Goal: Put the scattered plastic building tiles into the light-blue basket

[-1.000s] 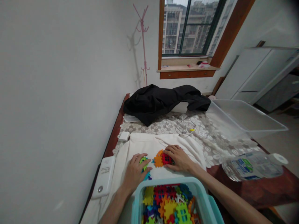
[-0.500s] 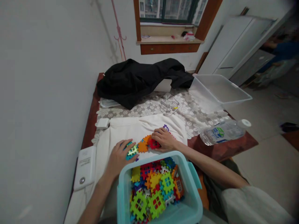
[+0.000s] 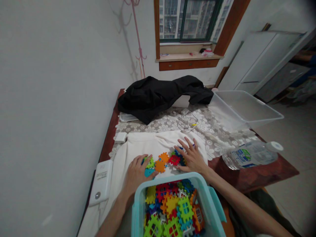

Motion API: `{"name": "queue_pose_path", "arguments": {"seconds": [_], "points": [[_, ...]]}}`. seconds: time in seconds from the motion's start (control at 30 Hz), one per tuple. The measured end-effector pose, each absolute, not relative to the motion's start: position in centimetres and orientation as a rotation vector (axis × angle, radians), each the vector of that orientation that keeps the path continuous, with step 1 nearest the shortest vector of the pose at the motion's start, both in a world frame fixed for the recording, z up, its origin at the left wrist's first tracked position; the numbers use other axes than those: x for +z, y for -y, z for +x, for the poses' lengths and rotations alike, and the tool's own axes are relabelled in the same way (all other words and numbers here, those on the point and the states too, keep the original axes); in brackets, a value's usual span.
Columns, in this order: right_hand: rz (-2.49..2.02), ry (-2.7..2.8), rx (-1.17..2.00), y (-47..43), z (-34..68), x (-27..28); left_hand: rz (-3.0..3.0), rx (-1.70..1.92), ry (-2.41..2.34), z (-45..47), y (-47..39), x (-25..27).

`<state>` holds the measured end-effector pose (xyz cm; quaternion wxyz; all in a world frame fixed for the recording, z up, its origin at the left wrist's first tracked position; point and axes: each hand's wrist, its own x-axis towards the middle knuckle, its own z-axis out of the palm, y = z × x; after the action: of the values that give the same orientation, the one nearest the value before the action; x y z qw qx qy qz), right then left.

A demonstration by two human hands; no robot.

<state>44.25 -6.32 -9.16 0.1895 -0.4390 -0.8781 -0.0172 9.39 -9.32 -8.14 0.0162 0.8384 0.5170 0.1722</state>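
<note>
Plastic interlocking building pieces lie on the white cloth [image 3: 138,144] in front of me. My left hand [image 3: 138,171] rests at the left, fingers stretched over a green piece [image 3: 149,162] and a teal piece [image 3: 149,172] and partly hiding them. Orange pieces [image 3: 161,162] sit in the middle between both hands. At the right, my right hand [image 3: 194,157] is spread wide over dark blue pieces, beside a red piece [image 3: 174,160]. Close to me stands a light-blue bin [image 3: 197,179] heaped with mixed-colour building pieces [image 3: 170,207].
A water bottle [image 3: 251,154] lies on its side at the right table edge. Behind it stands a clear plastic tub [image 3: 247,108]. Black fabric [image 3: 160,95] covers something at the back, near a cable [image 3: 186,120]. A white power bank-like box [image 3: 101,182] lies left.
My right hand has opened its fingers and shifted right, uncovering the red piece. The left hand stays by the green and teal pieces. The camera view has tilted up.
</note>
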Motion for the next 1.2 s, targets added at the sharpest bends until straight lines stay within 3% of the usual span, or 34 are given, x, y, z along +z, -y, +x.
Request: {"name": "queue_pose_path", "arguments": {"seconds": [0.27, 0.5, 0.87, 1.2], "points": [[-0.701, 2.598, -0.022, 6.2, 45.9, -10.9, 2.563, 0.497, -1.447, 10.9, 7.4, -7.1], [-1.26, 2.608, 0.222, 6.8, 43.9, -10.7, 2.524, 0.44, -1.427, 12.2, 6.8, -6.4], [-1.205, 2.622, 0.423, 4.8, 41.7, -7.9, 2.275, 0.466, -1.36, 14.6, 5.6, -5.8], [-1.141, 2.622, 0.43, 4.7, 40.5, -10.2, 1.937, 0.591, -1.392, 15.2, 5.1, -4.9]]}}
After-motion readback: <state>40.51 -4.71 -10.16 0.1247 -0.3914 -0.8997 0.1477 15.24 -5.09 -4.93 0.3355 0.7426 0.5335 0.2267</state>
